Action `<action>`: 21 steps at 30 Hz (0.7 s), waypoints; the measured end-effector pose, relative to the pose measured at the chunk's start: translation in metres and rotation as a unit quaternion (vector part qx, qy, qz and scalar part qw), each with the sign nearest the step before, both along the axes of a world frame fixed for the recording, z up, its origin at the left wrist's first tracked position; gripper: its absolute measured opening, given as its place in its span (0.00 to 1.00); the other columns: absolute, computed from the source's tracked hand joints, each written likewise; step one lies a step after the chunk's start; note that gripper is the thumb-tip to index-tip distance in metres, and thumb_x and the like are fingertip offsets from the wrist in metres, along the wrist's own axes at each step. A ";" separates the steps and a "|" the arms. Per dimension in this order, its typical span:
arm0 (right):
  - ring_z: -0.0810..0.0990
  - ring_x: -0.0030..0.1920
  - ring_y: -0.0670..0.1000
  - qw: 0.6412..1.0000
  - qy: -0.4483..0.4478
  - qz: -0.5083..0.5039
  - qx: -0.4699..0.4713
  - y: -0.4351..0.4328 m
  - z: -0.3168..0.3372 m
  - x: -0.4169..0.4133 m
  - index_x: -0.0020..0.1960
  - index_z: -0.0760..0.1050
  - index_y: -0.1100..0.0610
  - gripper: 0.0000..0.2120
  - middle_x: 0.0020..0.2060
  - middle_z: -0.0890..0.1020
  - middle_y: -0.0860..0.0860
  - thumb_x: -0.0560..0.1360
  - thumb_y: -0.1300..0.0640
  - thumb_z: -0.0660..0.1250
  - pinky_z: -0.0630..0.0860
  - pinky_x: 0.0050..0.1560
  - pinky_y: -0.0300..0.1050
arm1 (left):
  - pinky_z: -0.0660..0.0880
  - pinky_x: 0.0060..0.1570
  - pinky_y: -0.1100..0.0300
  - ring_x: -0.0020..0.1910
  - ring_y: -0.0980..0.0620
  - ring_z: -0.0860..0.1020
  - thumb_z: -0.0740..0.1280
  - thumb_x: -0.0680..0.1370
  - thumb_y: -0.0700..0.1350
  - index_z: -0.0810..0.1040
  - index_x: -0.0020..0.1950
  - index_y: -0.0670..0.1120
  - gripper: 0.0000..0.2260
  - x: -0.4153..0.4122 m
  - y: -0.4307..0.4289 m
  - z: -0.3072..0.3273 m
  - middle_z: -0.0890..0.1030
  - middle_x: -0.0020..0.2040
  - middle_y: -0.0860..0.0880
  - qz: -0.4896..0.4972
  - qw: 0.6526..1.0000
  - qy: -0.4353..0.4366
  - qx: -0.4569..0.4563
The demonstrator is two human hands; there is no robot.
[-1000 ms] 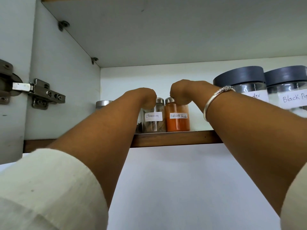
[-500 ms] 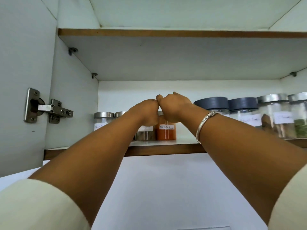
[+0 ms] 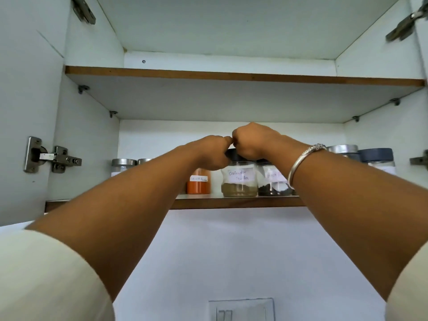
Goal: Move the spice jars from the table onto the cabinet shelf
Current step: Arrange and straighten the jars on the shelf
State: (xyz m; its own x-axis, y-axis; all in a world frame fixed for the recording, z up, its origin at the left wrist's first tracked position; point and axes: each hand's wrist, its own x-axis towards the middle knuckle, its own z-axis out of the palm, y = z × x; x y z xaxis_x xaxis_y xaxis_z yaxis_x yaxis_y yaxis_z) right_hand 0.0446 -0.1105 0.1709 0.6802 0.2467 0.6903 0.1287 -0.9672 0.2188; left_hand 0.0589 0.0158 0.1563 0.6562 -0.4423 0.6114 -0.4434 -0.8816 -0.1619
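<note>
As both arms stretch up and forward, the cream sleeves [image 3: 46, 274] sit bunched back near the elbows and the bare forearms converge toward the middle of the lower cabinet shelf [image 3: 231, 203]. A silver bangle [image 3: 305, 158] rings the right wrist. The left hand [image 3: 213, 151] is curled into a fist, knuckles touching those of the right hand [image 3: 252, 141], and it presses against the left edge of a dark lid (whether it actually grips there, I can't tell). The right hand's fingers curl down over that lid, gripping the coriander powder jar [image 3: 239, 184], which stands upright at the shelf's front edge. Just right of it stands the black pepper jar [image 3: 273, 185]; just left, a little apart, the orange red chilli powder jar [image 3: 198, 185]. Farther left stand steel-lidded jars [image 3: 124, 166]; farther right, a blue-grey-lidded jar [image 3: 376, 158].
</note>
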 end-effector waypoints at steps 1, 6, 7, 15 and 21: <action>0.73 0.46 0.56 1.000 0.002 0.001 0.001 -0.010 -0.001 -0.002 0.55 0.74 0.58 0.11 0.48 0.77 0.56 0.76 0.53 0.60 0.70 0.44 0.46 | 0.72 0.60 0.50 0.61 0.44 0.73 0.63 0.78 0.46 0.66 0.69 0.43 0.20 -0.003 -0.005 0.000 0.75 0.64 0.43 0.016 1.000 -0.001 0.009; 0.74 0.45 0.57 1.000 0.019 0.009 0.022 -0.058 -0.006 0.003 0.46 0.72 0.61 0.04 0.50 0.80 0.58 0.75 0.61 0.60 0.72 0.44 0.45 | 0.71 0.50 0.54 0.52 0.46 0.74 0.61 0.77 0.42 0.72 0.63 0.44 0.14 -0.009 -0.034 -0.005 0.78 0.57 0.44 0.040 0.999 -0.004 0.002; 0.76 0.47 0.58 0.999 0.026 0.019 0.029 -0.065 -0.008 0.004 0.48 0.74 0.63 0.06 0.52 0.80 0.59 0.75 0.61 0.60 0.74 0.46 0.46 | 0.71 0.47 0.55 0.50 0.46 0.74 0.60 0.77 0.41 0.72 0.61 0.44 0.13 -0.008 -0.039 -0.007 0.78 0.55 0.44 0.046 0.999 -0.009 -0.005; 0.79 0.54 0.58 0.995 0.037 0.076 0.055 -0.088 -0.009 0.021 0.56 0.79 0.60 0.13 0.53 0.82 0.57 0.74 0.63 0.61 0.78 0.54 0.51 | 0.66 0.39 0.58 0.41 0.48 0.72 0.65 0.76 0.40 0.80 0.47 0.43 0.05 -0.002 -0.054 0.003 0.76 0.39 0.47 0.091 0.994 -0.053 -0.034; 0.78 0.54 0.58 0.996 0.035 0.070 0.048 -0.084 -0.008 0.050 0.57 0.78 0.57 0.15 0.54 0.80 0.55 0.73 0.64 0.60 0.77 0.55 0.51 | 0.69 0.39 0.58 0.40 0.47 0.73 0.66 0.75 0.39 0.82 0.48 0.43 0.06 0.036 -0.057 0.008 0.79 0.41 0.45 0.131 0.990 -0.058 -0.004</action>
